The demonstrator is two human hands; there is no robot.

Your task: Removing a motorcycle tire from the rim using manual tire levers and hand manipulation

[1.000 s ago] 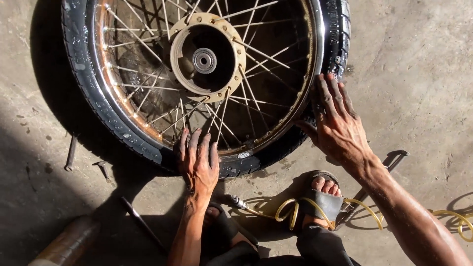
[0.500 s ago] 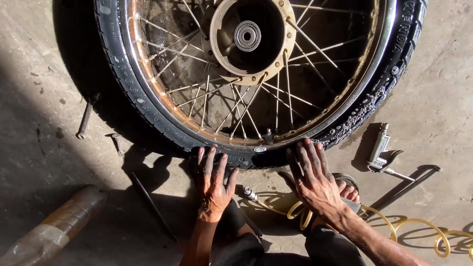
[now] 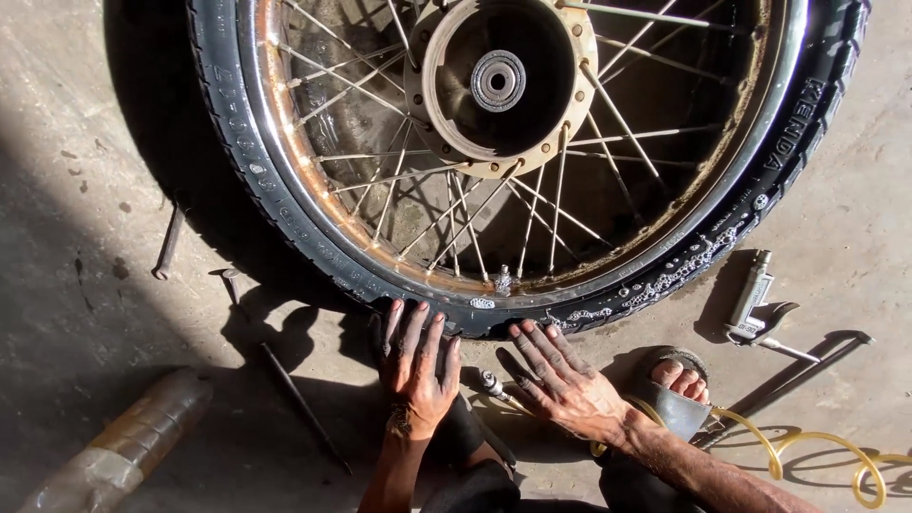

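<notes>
Fingers of both hands, left [image 3: 415, 366] and right [image 3: 562, 382], lie spread open, gripping nothing, against the tyre [image 3: 285, 223].

The wheel [image 3: 513, 152] runs off the top edge. Just below the wheel, both forearms and the yellow hose [image 3: 817, 451] are cut by the bottom edge.

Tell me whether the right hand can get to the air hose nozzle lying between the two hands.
Probably yes. The right hand rests open on the tyre, and the air hose nozzle lies just beside it on bare floor with nothing over it.
</notes>
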